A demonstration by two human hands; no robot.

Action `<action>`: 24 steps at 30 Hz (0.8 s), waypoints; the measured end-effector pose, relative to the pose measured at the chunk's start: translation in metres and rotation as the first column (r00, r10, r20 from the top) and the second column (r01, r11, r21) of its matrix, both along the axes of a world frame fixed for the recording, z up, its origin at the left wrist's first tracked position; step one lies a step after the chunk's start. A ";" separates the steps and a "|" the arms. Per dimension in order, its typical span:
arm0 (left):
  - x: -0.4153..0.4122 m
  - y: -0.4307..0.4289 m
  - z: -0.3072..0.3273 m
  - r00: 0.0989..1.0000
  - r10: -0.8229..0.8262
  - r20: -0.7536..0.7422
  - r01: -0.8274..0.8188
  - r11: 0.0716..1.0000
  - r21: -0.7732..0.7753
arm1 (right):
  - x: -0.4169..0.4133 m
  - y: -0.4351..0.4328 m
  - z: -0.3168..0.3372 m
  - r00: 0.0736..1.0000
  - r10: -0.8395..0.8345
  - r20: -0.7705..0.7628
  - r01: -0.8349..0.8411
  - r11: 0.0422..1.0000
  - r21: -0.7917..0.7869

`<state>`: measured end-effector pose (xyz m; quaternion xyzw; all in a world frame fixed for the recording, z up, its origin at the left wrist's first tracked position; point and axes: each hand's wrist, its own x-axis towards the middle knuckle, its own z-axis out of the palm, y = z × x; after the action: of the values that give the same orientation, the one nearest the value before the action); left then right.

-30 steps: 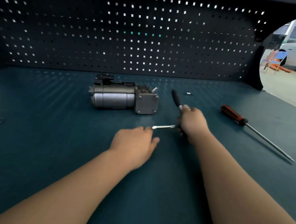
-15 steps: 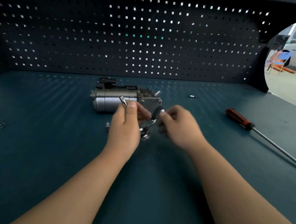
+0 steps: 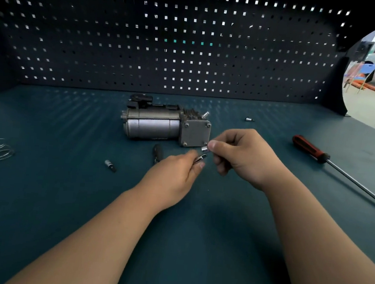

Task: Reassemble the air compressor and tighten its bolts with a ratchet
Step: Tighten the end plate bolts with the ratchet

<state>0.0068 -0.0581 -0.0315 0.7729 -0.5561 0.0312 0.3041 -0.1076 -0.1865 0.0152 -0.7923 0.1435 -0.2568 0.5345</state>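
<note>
Now the air compressor (image 3: 165,126) lies mid-tabletop (image 3: 62,198), with bolts showing in its end plate. Just in front, the left hand (image 3: 174,175) has its grip clamped on the ratchet (image 3: 157,153), and the right hand (image 3: 242,157) pinches a socket (image 3: 204,148). Square the socket over the drive, then press until it seats.

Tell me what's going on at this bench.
A person's left hand holds the ratchet while the right hand pinches a small silver socket beside its head, apparently to fit it. The air compressor lies just behind, untouched. A red-handled screwdriver lies to the right.
</note>
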 end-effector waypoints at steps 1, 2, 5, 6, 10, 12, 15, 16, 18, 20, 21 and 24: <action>-0.001 -0.001 0.000 1.000 -0.002 -0.008 0.002 1.000 0.000 | -0.001 -0.001 0.001 1.000 -0.022 -0.004 0.022 1.000 -0.020; -0.002 -0.002 0.000 1.000 -0.002 -0.011 0.002 1.000 -0.001 | -0.002 -0.001 0.003 0.999 -0.040 -0.005 0.040 0.999 -0.029; -0.001 -0.002 0.001 1.000 0.011 -0.011 -0.011 1.000 0.001 | -0.003 0.000 0.005 0.997 -0.035 -0.072 0.031 0.998 -0.054; 0.000 -0.002 0.001 1.000 0.016 -0.006 -0.016 1.000 0.002 | -0.003 0.001 0.004 0.995 -0.038 -0.095 0.032 0.997 -0.064; 0.007 0.001 -0.001 0.999 0.032 -0.012 -0.032 0.999 -0.019 | 0.002 0.008 0.001 0.989 -0.063 -0.131 0.050 0.993 -0.106; 0.009 0.001 -0.002 1.000 0.018 -0.006 -0.018 1.000 -0.009 | 0.003 0.010 0.001 0.989 -0.073 -0.127 0.060 0.993 -0.103; 0.012 0.002 -0.002 1.000 -0.009 0.003 0.009 1.000 0.019 | 0.002 0.010 0.003 0.990 -0.074 -0.123 0.059 0.991 -0.120; 0.012 0.001 -0.002 1.000 -0.014 0.004 0.014 1.000 0.027 | 0.002 0.010 0.003 0.990 -0.075 -0.119 0.059 0.990 -0.131; 0.012 0.002 -0.001 1.000 -0.015 0.005 0.014 0.999 0.036 | 0.002 0.010 0.003 0.990 -0.082 -0.113 0.062 0.983 -0.173; 0.013 0.003 -0.001 1.000 -0.014 -0.001 0.014 0.999 0.044 | 0.002 0.010 0.004 0.991 -0.072 -0.110 0.050 0.980 -0.193; 0.013 0.004 -0.001 1.000 -0.018 -0.007 0.019 0.999 0.050 | 0.001 0.009 0.004 0.993 -0.055 -0.108 0.034 0.982 -0.187; 0.014 0.005 0.000 0.999 -0.035 -0.011 0.035 0.997 0.072 | -0.001 0.008 0.005 0.994 -0.024 -0.111 -0.001 0.977 -0.215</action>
<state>0.0210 -0.0528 -0.0319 0.7736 -0.5689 0.0021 0.2790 -0.1086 -0.1787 0.0203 -0.8577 0.1494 -0.2288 0.4355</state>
